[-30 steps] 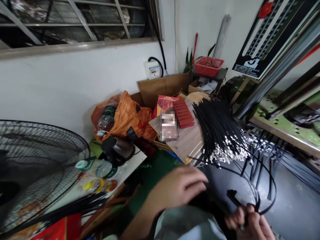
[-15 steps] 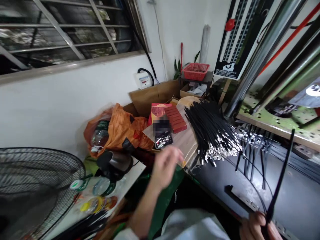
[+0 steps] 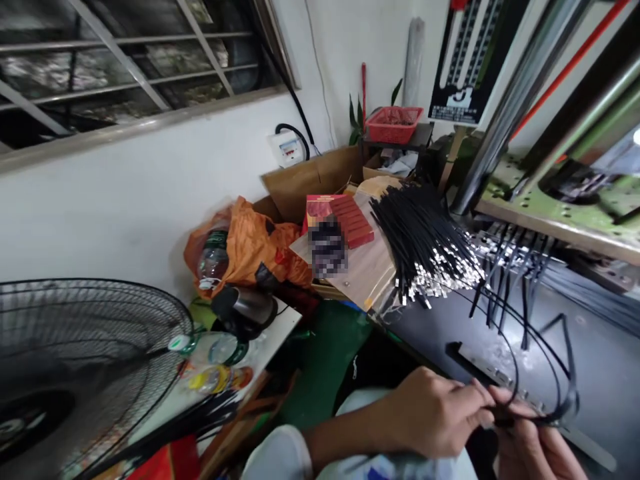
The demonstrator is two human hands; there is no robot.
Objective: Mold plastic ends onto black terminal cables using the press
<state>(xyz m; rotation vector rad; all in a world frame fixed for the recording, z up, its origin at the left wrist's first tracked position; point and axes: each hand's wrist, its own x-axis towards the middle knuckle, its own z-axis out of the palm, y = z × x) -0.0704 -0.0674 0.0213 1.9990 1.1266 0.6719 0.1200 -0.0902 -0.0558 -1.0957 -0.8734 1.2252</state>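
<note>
At the lower right, my left hand (image 3: 440,410) is closed, its fingertips meeting my right hand at some black strips. My right hand (image 3: 543,443) grips the black strips (image 3: 567,393), which bend up and loop back over the dark metal table (image 3: 425,330). A metal bar (image 3: 525,387) lies just behind the hands. Farther back spreads a large bundle of black strips with silver ends (image 3: 420,240). More black strips (image 3: 525,313) hang from under the green machine plate.
A green machine (image 3: 560,207) stands at the right. Left of the bundle are a red block (image 3: 353,223) and an orange bag (image 3: 265,243). A kettle (image 3: 250,307) and bottles stand on a side table, with a fan (image 3: 90,360) at the far left.
My left hand has moved right and down from near the phone to meet my right hand. The upright black strip in my right hand is now lowered and looped.
</note>
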